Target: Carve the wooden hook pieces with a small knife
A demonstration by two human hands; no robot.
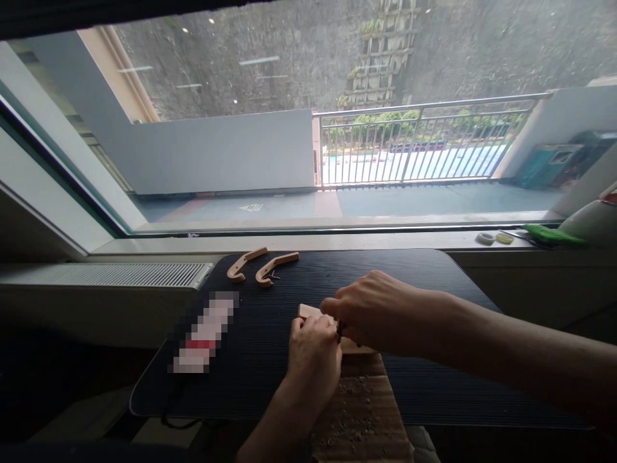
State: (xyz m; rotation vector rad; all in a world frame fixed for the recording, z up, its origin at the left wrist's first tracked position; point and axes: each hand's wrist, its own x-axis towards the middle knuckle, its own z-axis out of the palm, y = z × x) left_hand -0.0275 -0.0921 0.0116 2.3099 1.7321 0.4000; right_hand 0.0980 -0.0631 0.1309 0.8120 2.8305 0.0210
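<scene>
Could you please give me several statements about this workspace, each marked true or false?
1. Two hook-shaped wooden pieces lie on the black table. True.
2. The brown cardboard sits at the table's far left corner. False: the cardboard is at the near edge.
3. The left hand touches a pale wooden block. True.
4. The right hand is reaching to the windowsill. False: the right hand is at the block, beside the left hand.
5. A bright green item lies on the windowsill. True.
</scene>
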